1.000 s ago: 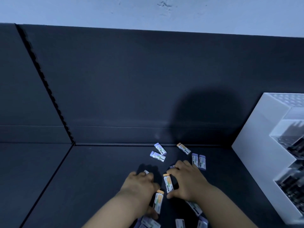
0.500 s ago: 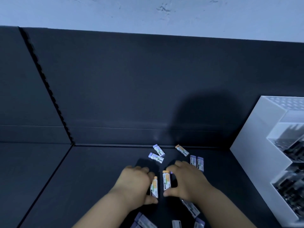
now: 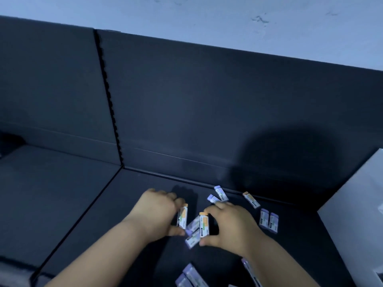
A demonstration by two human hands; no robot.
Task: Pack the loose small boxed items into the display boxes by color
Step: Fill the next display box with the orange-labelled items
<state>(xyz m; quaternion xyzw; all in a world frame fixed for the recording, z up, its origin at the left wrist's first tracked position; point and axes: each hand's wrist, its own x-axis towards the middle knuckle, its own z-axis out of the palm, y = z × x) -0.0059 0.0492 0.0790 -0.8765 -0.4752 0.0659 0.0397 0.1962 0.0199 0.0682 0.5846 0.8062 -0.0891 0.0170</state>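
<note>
Dark matte table [image 3: 62, 193], dark upright panels [image 3: 207, 110] behind it, pale wall [image 3: 186, 13] above. Dim bluish light.

Zigzag seam [image 3: 109, 100] runs down the panels, well left of the right hand [image 3: 232, 226].

Left hand [image 3: 157, 212], just left of the right hand: fingers curled, thumb and fingertips pinching an orange-topped box [image 3: 182, 217], held roughly on end.

In the gap between it and the right hand, two purple-topped boxes [image 3: 192, 235] lie tilted against each other; blurred.

Right hand: fingers curled over the top, thumb underneath, gripping a second orange box [image 3: 204, 225], upright.

Just beyond the right hand's fingertips: two more purple boxes [image 3: 219, 194], lying on the table.

Right of the right hand: a loose orange box [image 3: 251, 199], then a purple pair [image 3: 268, 220] side by side, touching.

Nearer than the right hand, at the bottom edge: a purple cluster [image 3: 190, 276], partly cut off.

Far right of the right hand: white display box [image 3: 356, 224], only its outer wall in view.
</note>
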